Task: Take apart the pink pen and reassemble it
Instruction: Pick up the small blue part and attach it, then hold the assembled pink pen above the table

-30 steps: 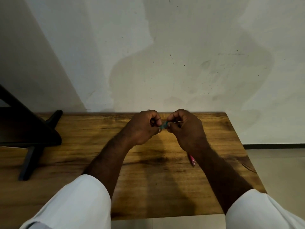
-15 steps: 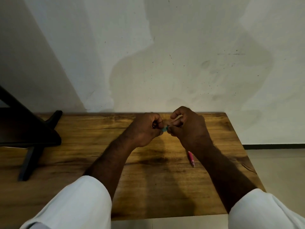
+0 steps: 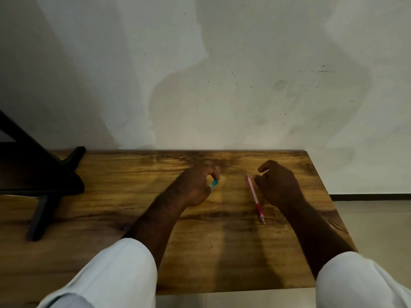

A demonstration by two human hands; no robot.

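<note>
Nearest the camera, two white sleeves [image 3: 115, 274] enter from the bottom edge, one on each forearm, both reaching forward over a wooden table [image 3: 133, 210] with a dark-grained top. The left hand [image 3: 195, 187] sits over the middle of the table, its fingers [image 3: 214, 173] curled and pinched on a small teal pen part [image 3: 214, 183], which sticks out between thumb and forefinger; whether that part touches the table cannot be told. The right hand [image 3: 278, 185] is to the right of it, well apart from the left, with its fingers loosely curled, parted and holding nothing. Just beside the right hand, on its left side, the pink pen [image 3: 255, 198] lies flat on the table, running lengthwise from its near tip toward the far edge, tilted slightly leftward at the far end; its far end is near the right hand's fingertips, but contact cannot be confirmed. The pink pen and the teal pen part are apart, with bare wood between them. On the far left of the table stands a black stand [image 3: 42, 185] with splayed feet, partly cut off by the frame. Beyond the table's far edge rises a pale wall [image 3: 222, 74], marked with faint scuffs and carrying soft shadows. At right, past the table's edge, pale floor [image 3: 378, 218] shows below a dark skirting line.
</note>
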